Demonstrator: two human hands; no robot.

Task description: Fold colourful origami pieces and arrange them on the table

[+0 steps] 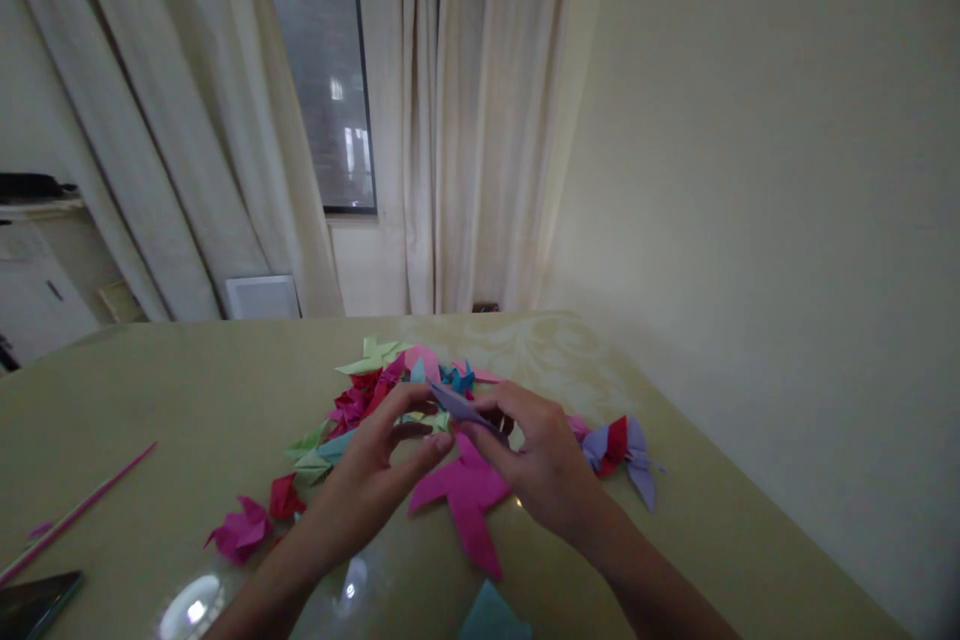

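Observation:
A folded piece of purple paper (459, 406) is raised above the table between my two hands. My right hand (544, 455) pinches it between thumb and curled fingers at its right end. At the other end, the fingers of my left hand (382, 455) curve round its tip, the thumb close below; part of this grip is hidden. Under the hands lies a bright pink folded paper star (469, 495) with pointed arms. Close behind, a pile of folded paper pieces (364, 398) in red, magenta, green, pink and blue is partly covered by my left hand.
Purple and red folded paper (619, 450) lies at the right. A magenta paper piece (241, 530) and a red one (286, 498) sit at the left. Light blue paper (493, 612) is at the front edge. A thin pink stick (90, 505) and a dark flat device (37, 605) lie far left.

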